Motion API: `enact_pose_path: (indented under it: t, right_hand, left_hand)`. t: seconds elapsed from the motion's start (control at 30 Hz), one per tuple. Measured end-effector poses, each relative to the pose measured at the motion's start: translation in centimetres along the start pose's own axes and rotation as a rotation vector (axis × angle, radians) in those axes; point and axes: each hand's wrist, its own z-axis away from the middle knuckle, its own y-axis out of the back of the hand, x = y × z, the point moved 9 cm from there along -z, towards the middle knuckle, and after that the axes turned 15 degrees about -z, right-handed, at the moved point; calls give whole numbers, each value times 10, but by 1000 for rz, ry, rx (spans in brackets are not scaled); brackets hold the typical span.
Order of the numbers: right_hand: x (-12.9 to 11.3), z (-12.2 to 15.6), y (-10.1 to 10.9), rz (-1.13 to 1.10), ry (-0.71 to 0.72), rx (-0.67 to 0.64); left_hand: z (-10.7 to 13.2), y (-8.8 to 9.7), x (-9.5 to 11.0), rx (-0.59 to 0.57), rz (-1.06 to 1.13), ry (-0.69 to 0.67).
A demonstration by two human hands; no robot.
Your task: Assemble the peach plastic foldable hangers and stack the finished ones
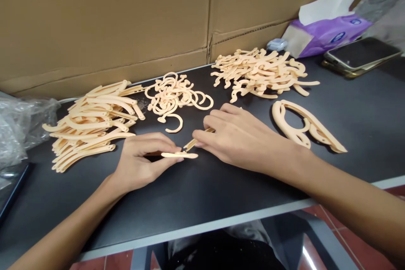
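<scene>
My left hand [144,158] pinches a cream plastic hanger piece [182,155] edge-on between thumb and fingers, over the front middle of the table. Just right of it, my right hand [228,133] is closed on a long grooved hanger arm [191,145], much of which its fingers hide. The lower end of this arm meets or nearly meets the top of the left-hand piece; whether they are joined I cannot tell. Behind my hands lies a heap of cream hanger hooks [172,95]. A folded hanger [292,124] rests to the right of my right hand.
Long hanger arms [95,120] are heaped at left, shorter curved pieces [262,71] at back right. Cardboard boxes [110,17] wall off the rear. A purple tissue pack [332,33] and phone [363,55] sit far right; clear plastic bags [22,126] lie left.
</scene>
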Motion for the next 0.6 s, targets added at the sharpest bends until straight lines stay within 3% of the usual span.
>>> enact_pose_path:
  t: [0.27, 0.6]
  right_hand:
    - [-4, 1, 4, 45, 34, 5]
    - [-8, 1, 4, 88, 56, 39]
  left_hand:
    - [0, -3, -3, -43, 42, -20]
    - [-2, -9, -11, -146, 64, 73]
